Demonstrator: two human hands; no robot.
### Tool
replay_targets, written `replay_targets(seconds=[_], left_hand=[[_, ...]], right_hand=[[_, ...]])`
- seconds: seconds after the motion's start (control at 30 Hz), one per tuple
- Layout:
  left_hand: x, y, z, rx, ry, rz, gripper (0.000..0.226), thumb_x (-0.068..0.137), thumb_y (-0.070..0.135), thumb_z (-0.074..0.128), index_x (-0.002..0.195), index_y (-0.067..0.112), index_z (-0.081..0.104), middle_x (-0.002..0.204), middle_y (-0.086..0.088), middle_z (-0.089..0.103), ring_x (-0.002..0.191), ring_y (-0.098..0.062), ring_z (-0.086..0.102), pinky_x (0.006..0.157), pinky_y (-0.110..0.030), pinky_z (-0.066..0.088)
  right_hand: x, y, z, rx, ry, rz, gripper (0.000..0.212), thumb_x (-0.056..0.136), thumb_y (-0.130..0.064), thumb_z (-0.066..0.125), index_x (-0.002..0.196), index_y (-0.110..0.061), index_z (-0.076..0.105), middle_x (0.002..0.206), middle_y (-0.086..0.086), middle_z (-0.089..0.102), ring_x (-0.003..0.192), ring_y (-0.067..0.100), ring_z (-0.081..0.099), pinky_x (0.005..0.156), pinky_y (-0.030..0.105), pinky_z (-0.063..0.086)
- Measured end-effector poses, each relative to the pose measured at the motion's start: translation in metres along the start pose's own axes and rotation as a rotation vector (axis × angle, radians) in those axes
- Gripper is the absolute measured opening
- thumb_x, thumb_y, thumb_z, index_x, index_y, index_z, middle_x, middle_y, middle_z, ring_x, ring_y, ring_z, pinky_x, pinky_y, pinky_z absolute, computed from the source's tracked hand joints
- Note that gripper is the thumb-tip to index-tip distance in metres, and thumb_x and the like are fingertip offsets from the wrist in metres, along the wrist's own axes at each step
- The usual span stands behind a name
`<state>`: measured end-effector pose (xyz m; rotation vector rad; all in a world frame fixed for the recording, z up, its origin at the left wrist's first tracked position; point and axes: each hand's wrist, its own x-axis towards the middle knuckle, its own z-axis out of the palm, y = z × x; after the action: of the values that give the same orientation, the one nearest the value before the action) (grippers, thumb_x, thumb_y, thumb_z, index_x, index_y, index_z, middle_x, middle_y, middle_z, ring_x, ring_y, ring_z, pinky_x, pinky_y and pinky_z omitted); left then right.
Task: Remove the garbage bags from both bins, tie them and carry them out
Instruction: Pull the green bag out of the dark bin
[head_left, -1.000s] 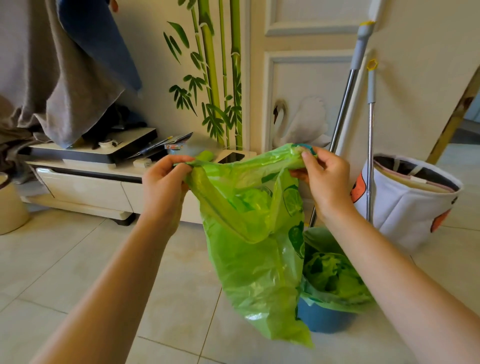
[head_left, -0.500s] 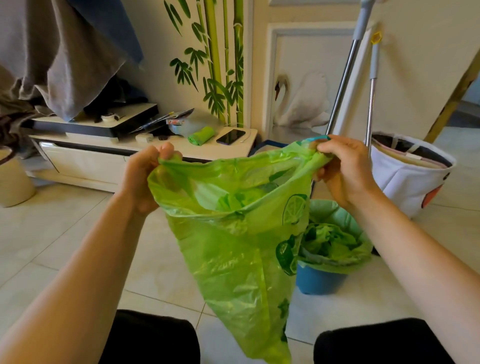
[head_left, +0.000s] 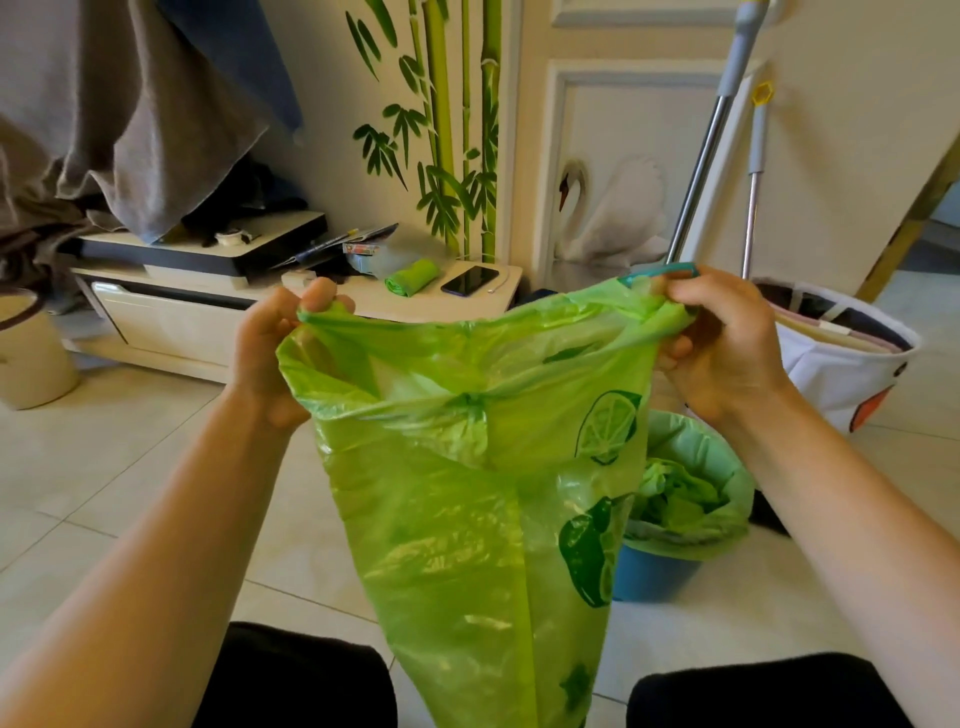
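At frame centre, the left hand (head_left: 270, 353) and right hand (head_left: 727, 343) each pinch the rim of a translucent green plastic garbage bag (head_left: 478, 493), stretched between them.

A thin, translucent green plastic bag (head_left: 467, 467), glossy and crinkled with darker lime prints, hangs over pale, smooth floor tiles (head_left: 130, 467) with a soft sheen. Behind it, a blue plastic bin (head_left: 655, 577) carries a matt, rumpled green liner (head_left: 701, 467). Polished metal mop handles (head_left: 701, 166) lean by a white cloth basket (head_left: 841, 384); grey towelling (head_left: 130, 114) hangs, nubby and matt.
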<state>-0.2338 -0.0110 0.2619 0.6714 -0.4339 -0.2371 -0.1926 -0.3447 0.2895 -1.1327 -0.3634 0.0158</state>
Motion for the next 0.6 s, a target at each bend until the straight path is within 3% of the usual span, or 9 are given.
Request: replay_targets(seconds=[0.1, 0.2, 0.27, 0.33, 0.47, 0.6], left_hand=[[0.002, -0.008, -0.007, -0.028, -0.078, -0.128, 0.023, 0.087, -0.002, 0.034, 0.088, -0.007, 0.056, 0.077, -0.027, 0.061, 0.074, -0.039, 0.063, 0.073, -0.043, 0.053], [0.000, -0.022, -0.017, 0.073, -0.099, -0.272, 0.017, 0.085, 0.001, 0.040, 0.083, -0.004, 0.057, 0.070, -0.019, 0.061, 0.065, -0.031, 0.064, 0.063, -0.038, 0.056], [-0.003, -0.028, -0.018, 0.432, 0.088, -0.295, 0.006, 0.071, 0.011, 0.058, 0.067, 0.006, 0.059, 0.057, -0.005, 0.055, 0.049, -0.017, 0.056, 0.048, -0.026, 0.051], [-0.005, -0.036, -0.019, 0.683, 0.271, -0.321, 0.006, 0.063, 0.012, 0.057, 0.058, 0.012, 0.058, 0.053, 0.000, 0.048, 0.045, -0.012, 0.048, 0.042, -0.021, 0.044], [-0.002, -0.055, -0.040, 0.826, 0.495, -0.400, 0.022, 0.080, 0.001, 0.044, 0.065, 0.008, 0.059, 0.060, -0.004, 0.043, 0.051, -0.013, 0.043, 0.044, -0.020, 0.040], [-0.001, -0.072, -0.066, 0.972, 0.695, -0.380, 0.022, 0.090, -0.003, 0.049, 0.075, 0.003, 0.064, 0.066, -0.008, 0.052, 0.058, -0.018, 0.053, 0.052, -0.023, 0.053]], right_hand=[[-0.002, 0.004, -0.002, -0.117, -0.072, 0.114, 0.050, 0.087, 0.000, 0.037, 0.051, -0.013, 0.068, 0.039, -0.003, 0.050, 0.028, 0.008, 0.035, 0.037, 0.008, 0.028], [-0.004, 0.008, -0.008, -0.231, -0.186, 0.236, 0.050, 0.087, 0.004, 0.035, 0.052, -0.009, 0.068, 0.036, 0.001, 0.049, 0.023, 0.009, 0.034, 0.035, 0.008, 0.030], [-0.005, 0.013, -0.013, -0.278, -0.272, 0.293, 0.035, 0.085, 0.006, 0.040, 0.062, 0.000, 0.066, 0.038, 0.003, 0.053, 0.025, 0.010, 0.039, 0.031, 0.012, 0.034], [-0.004, 0.022, -0.017, -0.384, -0.349, 0.362, 0.013, 0.080, 0.003, 0.052, 0.075, 0.008, 0.063, 0.046, 0.005, 0.060, 0.032, 0.012, 0.049, 0.031, 0.017, 0.040], [0.004, 0.057, -0.031, -0.700, -0.350, 0.501, 0.015, 0.088, -0.002, 0.057, 0.084, 0.005, 0.069, 0.066, 0.012, 0.070, 0.048, 0.019, 0.063, 0.045, 0.025, 0.055], [0.009, 0.089, -0.046, -0.791, -0.260, 0.596, 0.016, 0.090, -0.006, 0.058, 0.090, 0.004, 0.070, 0.081, 0.017, 0.074, 0.068, 0.024, 0.074, 0.062, 0.028, 0.061]])
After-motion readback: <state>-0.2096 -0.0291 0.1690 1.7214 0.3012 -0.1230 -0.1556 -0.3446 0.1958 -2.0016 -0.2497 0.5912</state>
